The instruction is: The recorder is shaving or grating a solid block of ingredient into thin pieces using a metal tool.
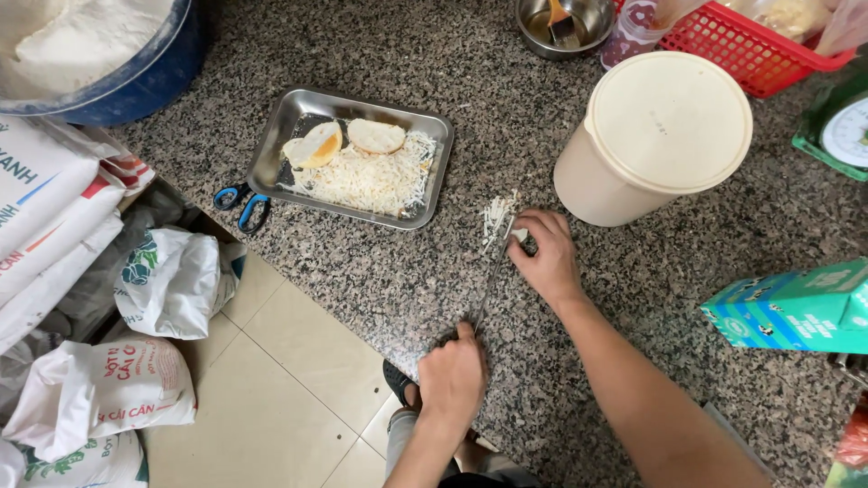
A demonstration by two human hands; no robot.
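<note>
— What are the hands doing?

— The left hand (452, 375) is closed around the handle end of a knife (493, 271) near the front edge of the speckled stone desk (561, 145); its grip is clamped on that handle. The right hand (542, 258) lies farther in, fingers (533, 221) pressed down by the blade's far end, where a small pile of white shreds (497, 215) sits. Its grip is mostly together, flat against the blade and the desk.

— Where exactly is that pile?

— On the bare desk, between the metal tray (289, 117) and the cream lidded tub (655, 136), just beside the tub's base and touching the knife tip.

— What is in the tray?

— A spread of the same white shreds, with two halves of a bun (344, 140) lying at its far side, one showing a yellowish patch.

— Anything else around?

— Blue-handled scissors (242, 203) lie at the desk's edge just left of the tray. A small steel bowl (562, 23) with a brush in it and a red basket (746, 45) stand at the back. A green carton (796, 307) lies on its side at the right, and a green scale (836, 126) shows at the far right. White sacks (99, 389) are heaped on the tiled floor to the left.
</note>
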